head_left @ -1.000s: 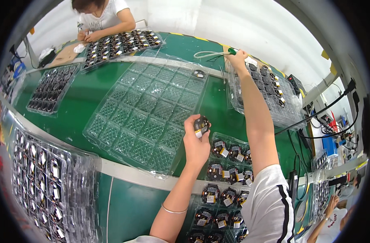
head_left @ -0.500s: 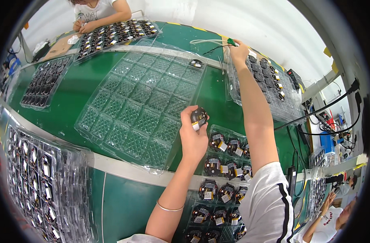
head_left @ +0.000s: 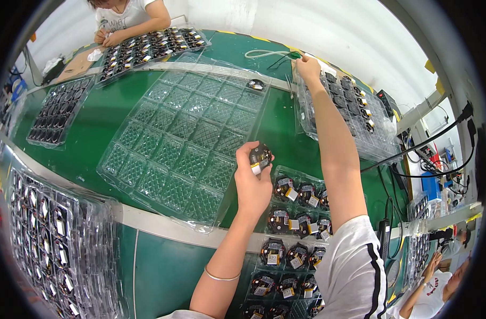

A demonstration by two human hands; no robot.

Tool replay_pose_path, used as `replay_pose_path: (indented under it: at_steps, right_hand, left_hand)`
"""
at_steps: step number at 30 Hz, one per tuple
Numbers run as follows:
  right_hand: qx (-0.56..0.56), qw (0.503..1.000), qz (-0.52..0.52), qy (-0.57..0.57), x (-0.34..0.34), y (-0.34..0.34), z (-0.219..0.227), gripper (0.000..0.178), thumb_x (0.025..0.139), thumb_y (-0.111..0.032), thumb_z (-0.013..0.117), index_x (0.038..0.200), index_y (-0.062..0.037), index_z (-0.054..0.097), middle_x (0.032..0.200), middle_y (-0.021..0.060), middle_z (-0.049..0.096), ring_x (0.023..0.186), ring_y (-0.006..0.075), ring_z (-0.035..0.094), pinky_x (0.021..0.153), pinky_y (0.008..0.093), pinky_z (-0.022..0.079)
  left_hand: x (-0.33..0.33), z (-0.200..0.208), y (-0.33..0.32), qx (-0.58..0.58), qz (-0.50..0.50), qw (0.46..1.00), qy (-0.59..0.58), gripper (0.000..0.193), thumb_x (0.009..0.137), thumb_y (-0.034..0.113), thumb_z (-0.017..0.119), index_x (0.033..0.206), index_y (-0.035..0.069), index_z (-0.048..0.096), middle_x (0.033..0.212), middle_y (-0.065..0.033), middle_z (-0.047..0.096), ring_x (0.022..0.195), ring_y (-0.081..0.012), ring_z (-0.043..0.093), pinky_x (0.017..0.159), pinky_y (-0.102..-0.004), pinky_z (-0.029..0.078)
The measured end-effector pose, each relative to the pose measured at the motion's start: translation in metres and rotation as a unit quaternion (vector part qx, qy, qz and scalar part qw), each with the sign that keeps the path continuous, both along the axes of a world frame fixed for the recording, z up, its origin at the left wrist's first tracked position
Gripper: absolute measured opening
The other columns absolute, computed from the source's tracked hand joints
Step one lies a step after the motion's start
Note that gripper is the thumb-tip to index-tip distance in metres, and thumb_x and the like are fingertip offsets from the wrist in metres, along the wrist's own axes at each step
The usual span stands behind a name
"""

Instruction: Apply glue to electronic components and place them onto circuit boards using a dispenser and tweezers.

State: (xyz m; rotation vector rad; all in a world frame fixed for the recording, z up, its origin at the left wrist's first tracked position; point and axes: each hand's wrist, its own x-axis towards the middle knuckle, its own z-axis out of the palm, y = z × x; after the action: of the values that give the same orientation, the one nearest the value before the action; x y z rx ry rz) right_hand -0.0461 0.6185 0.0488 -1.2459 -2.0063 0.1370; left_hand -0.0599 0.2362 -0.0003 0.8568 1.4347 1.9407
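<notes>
A green table [head_left: 110, 114] carries a large clear compartment tray [head_left: 184, 133] — nearly all its cells bare, one small black part [head_left: 256, 84] lying in a far cell. Nearer the person, a smaller tray of black round parts [head_left: 293, 234] sits just beside it. The left hand [head_left: 253, 183] is clamped on a black round component [head_left: 260, 157], held up over the big tray's near right edge. The right hand [head_left: 308, 66] reaches far out, fingers closed on a green-tipped cable [head_left: 275, 54] — beside another filled tray [head_left: 349, 114].
</notes>
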Motion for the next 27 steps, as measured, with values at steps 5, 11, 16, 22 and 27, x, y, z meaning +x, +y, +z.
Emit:
replay_pose_path:
  at_steps: [5, 11, 16, 22, 27]
  right_hand:
    - [0.0, 0.998, 0.046, -0.041, -0.007, -0.01, -0.006, 0.03, 0.078, -0.026, 0.057, 0.096, -0.007, 0.072, 0.088, 0.0193, 0.069, 0.087, 0.0342, 0.065, 0.083, 0.041, 0.05]
    - [0.126, 0.93, 0.083, -0.334, -0.021, -0.051, -0.02, 0.036, 0.081, -0.039, 0.057, 0.098, -0.0103, 0.073, 0.11, 0.016, 0.064, 0.113, 0.0387, 0.053, 0.1, 0.0488, 0.037]
    - [-0.031, 0.951, 0.058, -0.301, -0.032, -0.105, -0.03, 0.026, 0.081, -0.019, 0.052, 0.087, -0.0017, 0.07, 0.105, 0.0187, 0.064, 0.101, 0.0337, 0.06, 0.089, 0.0424, 0.047]
    - [-0.029, 0.951, 0.151, -0.268, 0.016, -0.173, -0.013, 0.026, 0.081, -0.022, 0.055, 0.083, -0.0011, 0.071, 0.1, 0.022, 0.065, 0.092, 0.0374, 0.063, 0.079, 0.0467, 0.05]
    - [-0.074, 0.926, 0.301, -0.214, 0.069, -0.259, 0.041, 0.029, 0.084, -0.024, 0.059, 0.099, -0.0004, 0.066, 0.097, 0.0186, 0.066, 0.09, 0.0345, 0.064, 0.08, 0.0431, 0.05]
  left_hand:
    - [-0.003, 0.003, 0.0, 0.0, -0.003, 1.0, -0.007, 0.05, 0.081, -0.019, 0.053, 0.123, 0.002, 0.037, 0.109, -0.0146, 0.06, 0.1, -0.0197, 0.064, 0.085, -0.0288, 0.052]
    - [-0.005, 0.001, 0.001, -0.004, 0.006, 1.0, 0.016, 0.05, 0.081, -0.018, 0.054, 0.123, 0.002, 0.037, 0.108, -0.0147, 0.06, 0.1, -0.0198, 0.064, 0.085, -0.0288, 0.052]
    - [-0.001, -0.012, 0.011, 0.035, 0.047, 0.998, 0.034, 0.047, 0.078, -0.015, 0.058, 0.119, 0.004, 0.044, 0.097, -0.0141, 0.065, 0.094, -0.0209, 0.066, 0.082, -0.0306, 0.051]
    - [0.009, -0.015, 0.02, 0.059, 0.025, 0.998, 0.007, 0.053, 0.077, -0.018, 0.057, 0.122, 0.005, 0.04, 0.1, -0.0137, 0.063, 0.093, -0.0201, 0.067, 0.083, -0.0301, 0.051]
    - [0.001, -0.022, 0.019, 0.115, 0.044, 0.992, 0.016, 0.054, 0.077, -0.015, 0.059, 0.123, 0.004, 0.039, 0.104, -0.0148, 0.061, 0.094, -0.0218, 0.066, 0.084, -0.0303, 0.05]
